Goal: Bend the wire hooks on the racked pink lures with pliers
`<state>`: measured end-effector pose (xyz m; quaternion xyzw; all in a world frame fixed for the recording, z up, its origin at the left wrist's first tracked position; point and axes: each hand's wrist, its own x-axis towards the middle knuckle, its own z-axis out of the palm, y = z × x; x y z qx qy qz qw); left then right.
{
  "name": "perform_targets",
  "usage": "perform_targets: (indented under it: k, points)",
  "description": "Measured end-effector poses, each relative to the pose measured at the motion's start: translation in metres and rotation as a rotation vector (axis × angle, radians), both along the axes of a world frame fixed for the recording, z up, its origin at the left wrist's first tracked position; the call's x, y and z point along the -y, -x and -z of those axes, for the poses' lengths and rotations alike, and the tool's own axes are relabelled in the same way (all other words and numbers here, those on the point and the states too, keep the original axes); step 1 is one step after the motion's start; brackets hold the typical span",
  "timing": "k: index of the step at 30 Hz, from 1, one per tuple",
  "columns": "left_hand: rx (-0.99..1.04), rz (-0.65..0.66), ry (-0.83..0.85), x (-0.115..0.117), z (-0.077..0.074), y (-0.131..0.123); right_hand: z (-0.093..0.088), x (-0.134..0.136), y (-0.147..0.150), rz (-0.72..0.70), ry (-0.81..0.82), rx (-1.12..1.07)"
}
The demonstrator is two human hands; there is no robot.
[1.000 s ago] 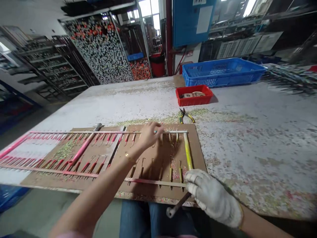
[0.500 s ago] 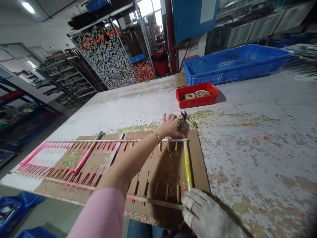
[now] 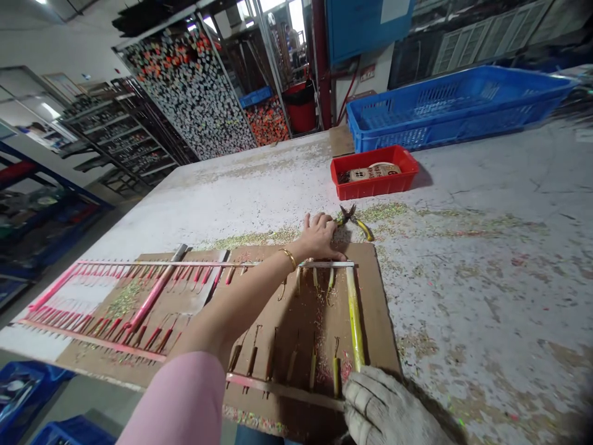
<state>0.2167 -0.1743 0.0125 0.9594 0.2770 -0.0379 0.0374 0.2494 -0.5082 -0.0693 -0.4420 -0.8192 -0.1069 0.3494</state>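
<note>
While left fingers (image 3: 319,219) curl onto pliers (image 3: 356,219), gloved right hand (image 3: 384,405) beside yellow rod (image 3: 354,321), grip unclear

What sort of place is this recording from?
Probably a small factory workshop for painted pieces, perhaps fishing floats: a tall rack packed with them, a glitter-strewn workbench, and a blue plastic crate.

left: pink sleeve (image 3: 178,398), gold bangle (image 3: 290,259) | right: grimy white knit work glove (image 3: 391,405)

No words can be read here. The packet (image 3: 374,173) in the red tray (image 3: 375,187) has dark print, but it is too blurry to read.
</note>
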Motion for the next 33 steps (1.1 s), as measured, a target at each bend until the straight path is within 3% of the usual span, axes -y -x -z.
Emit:
perform_targets:
  k: [5, 10, 17, 27, 33]
  points:
    - [0.061, -0.082, 0.028, 0.008, -0.018, 0.001, 0.009, 0.001, 0.0, 0.047, 0.0, -0.013]
    - [-0.265, -0.027, 0.289, 0.028, -0.027, -0.028, 0.008, -0.004, 0.001, 0.041, -0.026, -0.069]
    - [-0.406, -0.034, 0.21, 0.032, -0.028, -0.044, -0.003, -0.007, 0.0, 0.055, -0.029, -0.13]
    - [-0.543, -0.036, 0.281, 0.038, -0.051, -0.053, -0.018, -0.005, 0.0, 0.041, -0.031, -0.112]
    - [-0.511, 0.013, 0.314, 0.037, -0.047, -0.047, -0.008, 0.0, -0.002, 0.063, 0.003, -0.178]
